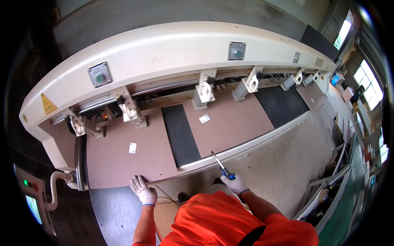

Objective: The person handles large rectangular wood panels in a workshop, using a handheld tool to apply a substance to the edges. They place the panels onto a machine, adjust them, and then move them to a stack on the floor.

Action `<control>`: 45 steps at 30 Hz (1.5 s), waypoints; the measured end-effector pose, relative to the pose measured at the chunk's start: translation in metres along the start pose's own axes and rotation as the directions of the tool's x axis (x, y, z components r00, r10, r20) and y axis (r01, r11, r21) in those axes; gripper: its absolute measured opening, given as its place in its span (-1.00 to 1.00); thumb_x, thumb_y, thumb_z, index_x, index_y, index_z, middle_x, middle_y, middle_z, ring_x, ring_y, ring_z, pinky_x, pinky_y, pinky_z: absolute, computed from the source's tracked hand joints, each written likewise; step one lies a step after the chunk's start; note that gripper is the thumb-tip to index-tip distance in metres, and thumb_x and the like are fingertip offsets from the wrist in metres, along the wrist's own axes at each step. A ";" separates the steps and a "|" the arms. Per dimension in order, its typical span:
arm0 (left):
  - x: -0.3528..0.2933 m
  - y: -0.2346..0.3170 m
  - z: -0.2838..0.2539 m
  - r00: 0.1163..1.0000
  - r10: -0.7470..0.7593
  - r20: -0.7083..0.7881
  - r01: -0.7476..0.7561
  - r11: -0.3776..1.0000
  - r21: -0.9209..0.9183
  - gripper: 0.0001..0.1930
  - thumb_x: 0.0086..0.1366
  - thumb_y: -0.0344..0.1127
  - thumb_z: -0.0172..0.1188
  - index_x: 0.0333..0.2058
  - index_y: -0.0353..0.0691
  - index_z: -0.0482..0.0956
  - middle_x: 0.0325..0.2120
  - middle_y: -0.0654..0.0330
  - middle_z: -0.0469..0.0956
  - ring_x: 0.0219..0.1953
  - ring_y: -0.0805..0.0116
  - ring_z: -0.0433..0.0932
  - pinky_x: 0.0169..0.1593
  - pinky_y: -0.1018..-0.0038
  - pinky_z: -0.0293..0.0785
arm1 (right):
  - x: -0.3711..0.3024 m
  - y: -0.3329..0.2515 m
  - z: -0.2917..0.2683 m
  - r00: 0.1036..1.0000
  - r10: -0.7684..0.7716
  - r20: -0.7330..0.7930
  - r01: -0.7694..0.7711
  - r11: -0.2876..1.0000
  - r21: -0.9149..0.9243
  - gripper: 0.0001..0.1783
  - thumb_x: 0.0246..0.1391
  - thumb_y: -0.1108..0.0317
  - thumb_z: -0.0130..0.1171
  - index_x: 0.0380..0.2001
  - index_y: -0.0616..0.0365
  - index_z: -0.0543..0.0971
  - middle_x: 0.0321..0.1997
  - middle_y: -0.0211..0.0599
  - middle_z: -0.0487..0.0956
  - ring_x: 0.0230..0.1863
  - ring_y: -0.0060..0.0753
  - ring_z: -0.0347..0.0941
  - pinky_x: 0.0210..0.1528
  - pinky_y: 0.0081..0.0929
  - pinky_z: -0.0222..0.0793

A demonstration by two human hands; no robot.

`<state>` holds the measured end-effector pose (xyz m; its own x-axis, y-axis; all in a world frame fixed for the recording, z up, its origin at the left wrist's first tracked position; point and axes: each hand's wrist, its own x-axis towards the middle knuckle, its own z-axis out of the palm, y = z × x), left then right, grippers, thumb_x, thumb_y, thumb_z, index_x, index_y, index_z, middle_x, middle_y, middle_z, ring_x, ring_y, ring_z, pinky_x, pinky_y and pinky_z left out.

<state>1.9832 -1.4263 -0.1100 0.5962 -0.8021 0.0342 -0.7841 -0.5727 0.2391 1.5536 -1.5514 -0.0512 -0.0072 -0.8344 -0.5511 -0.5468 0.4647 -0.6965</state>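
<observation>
My left hand (143, 192), in a white knit glove, rests with fingers stretched out on the near edge of a brown panel (111, 160). That panel lies on the machine bed and carries a small white label (132, 148). My right hand (235, 184), gloved too, is closed round a blue and black air blow gun (228, 175). The gun's long thin nozzle points away from me, its tip by the near edge of a second brown panel (230, 123). A white label (204, 119) is on that panel as well.
A long cream machine beam (172, 49) spans the bed, with several clamp brackets (204, 88) under it and green buttons (99, 78). Black bed strips (180, 131) show between panels. At the left stands a control screen (33, 208). Scrap strips and frames (328, 192) lie at the right.
</observation>
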 end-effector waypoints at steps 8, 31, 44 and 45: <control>0.020 0.175 0.005 0.909 0.406 -0.091 -0.407 0.821 -0.401 -0.36 0.25 -0.13 0.37 0.25 -0.28 0.51 0.26 -0.29 0.44 0.35 -0.31 0.36 0.46 -0.18 0.14 | 0.031 0.018 -0.108 0.995 -0.075 0.063 0.071 0.995 0.071 -0.53 0.23 -0.06 0.34 -0.43 0.18 0.64 -0.56 -0.48 0.53 -0.47 -0.51 0.40 -0.36 -0.34 0.36; 0.000 0.384 0.042 0.917 0.194 -0.349 -0.329 0.862 -0.385 -0.46 0.08 -0.17 0.55 0.01 -0.27 0.66 0.11 -0.07 0.57 0.21 -0.16 0.47 0.32 -0.02 0.34 | 0.148 -0.250 -0.286 0.548 -0.819 -0.169 0.832 0.555 0.010 -0.75 0.30 0.22 0.35 -0.09 0.12 0.64 -0.43 -0.45 0.63 -0.40 -0.41 0.59 -0.32 -0.33 0.50; -0.054 0.105 0.117 0.584 -0.767 0.264 0.273 -0.120 -0.954 -0.48 0.51 -0.02 0.20 0.21 -0.34 0.51 -0.29 0.25 0.51 -0.41 0.48 0.40 -0.44 0.56 0.28 | 0.211 -0.208 -0.464 0.810 -0.271 -0.520 0.575 0.540 0.614 -0.77 0.25 0.23 0.40 -0.27 0.14 0.60 -0.57 -0.30 0.58 -0.62 -0.43 0.53 -0.55 -0.42 0.50; -0.038 0.116 0.104 0.550 -0.771 0.321 0.271 -0.199 -0.942 -0.45 0.50 0.02 0.20 0.22 -0.33 0.51 -0.32 0.26 0.49 -0.46 0.50 0.37 -0.49 0.57 0.23 | 0.216 -0.207 -0.471 0.817 -0.280 -0.504 0.568 0.536 0.624 -0.76 0.24 0.22 0.40 -0.27 0.14 0.60 -0.56 -0.30 0.59 -0.62 -0.41 0.55 -0.56 -0.41 0.50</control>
<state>1.8519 -1.4793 -0.1845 0.8771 -0.0537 -0.4773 0.4799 0.0557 0.8756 1.2707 -1.9671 0.1904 -0.2749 -0.9612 -0.0241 0.2252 -0.0400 -0.9735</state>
